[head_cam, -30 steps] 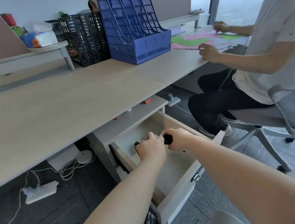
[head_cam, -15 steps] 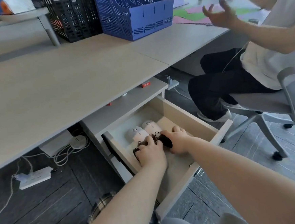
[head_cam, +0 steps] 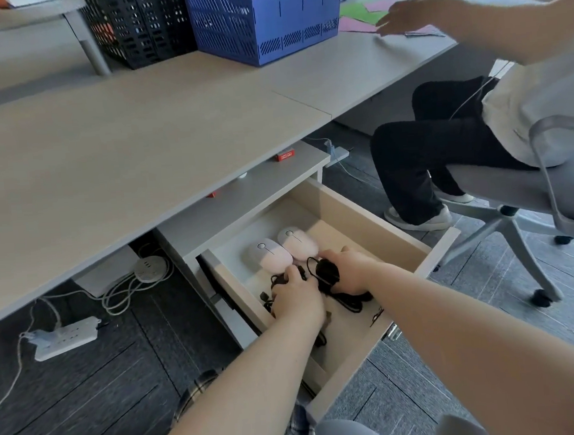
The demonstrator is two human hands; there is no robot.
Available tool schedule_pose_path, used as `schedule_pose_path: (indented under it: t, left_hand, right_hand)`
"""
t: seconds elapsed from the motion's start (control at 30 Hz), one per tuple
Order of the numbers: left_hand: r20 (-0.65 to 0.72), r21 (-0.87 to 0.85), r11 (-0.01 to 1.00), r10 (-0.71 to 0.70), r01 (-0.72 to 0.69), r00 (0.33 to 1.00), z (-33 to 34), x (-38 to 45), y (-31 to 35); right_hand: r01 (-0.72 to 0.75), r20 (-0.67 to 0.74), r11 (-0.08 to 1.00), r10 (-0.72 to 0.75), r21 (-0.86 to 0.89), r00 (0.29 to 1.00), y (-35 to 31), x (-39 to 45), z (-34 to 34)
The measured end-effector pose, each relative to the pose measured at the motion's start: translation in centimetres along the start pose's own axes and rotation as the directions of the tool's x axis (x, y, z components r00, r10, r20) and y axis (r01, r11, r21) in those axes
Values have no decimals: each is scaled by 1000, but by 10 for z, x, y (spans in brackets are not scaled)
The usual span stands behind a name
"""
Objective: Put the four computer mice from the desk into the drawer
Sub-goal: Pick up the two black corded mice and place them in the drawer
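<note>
Last mice going into the drawer (head_cam: 375,217)
Two white mice (head_cam: 283,250) lie beyond the hands; left hand (head_cam: 296,293) and right hand (head_cam: 350,272) each grasp a black mouse (head_cam: 327,272) (left's mostly hidden).

Open drawer (head_cam: 364,211) sits under the desk (head_cam: 119,155). Two cordless mice (head_cam: 281,248) lie side by side at its back. In front of them — left hand (head_cam: 297,297) and right hand (head_cam: 350,270), side by side, each on a corded mouse (head_cam: 327,271); cables trail toward the drawer front.
</note>
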State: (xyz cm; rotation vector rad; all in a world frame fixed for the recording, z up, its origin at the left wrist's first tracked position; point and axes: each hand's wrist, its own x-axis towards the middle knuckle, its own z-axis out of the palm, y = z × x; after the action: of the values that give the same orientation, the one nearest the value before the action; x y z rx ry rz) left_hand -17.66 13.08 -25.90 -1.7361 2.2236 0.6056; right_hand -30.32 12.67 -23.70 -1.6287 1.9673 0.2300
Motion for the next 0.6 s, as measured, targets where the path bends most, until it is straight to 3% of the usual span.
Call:
schedule_pose_path:
  t: [0.23, 0.43, 0.5, 0.57, 0.6]
  left_hand:
    - [22, 263, 964, 34, -39, 999, -23, -2, -2]
    - [-119, 234, 970, 102, -72, 988, -56, -25, 5]
    - [-173, 181, 978, 134, -102, 976, -72, -36, 9]
    - [-252, 196, 966, 214, -167, 944, -91, -49, 10]
    - [-302, 203, 961, 245, -189, 921, -100, -55, 8]
  right_hand:
    - [-39, -54, 999, 37, -28, 998, -4, -11, -6]
    - [-108, -122, 994, 105, -20, 987, -5, -44, -26]
    - [-217, -311, 976, 209, 9, 927, -3, -62, -28]
    - [-389, -470, 907, 418, 163, 778, -1, -78, -28]
    - [-442, -466, 850, 526, 285, 711, 0, -86, -27]
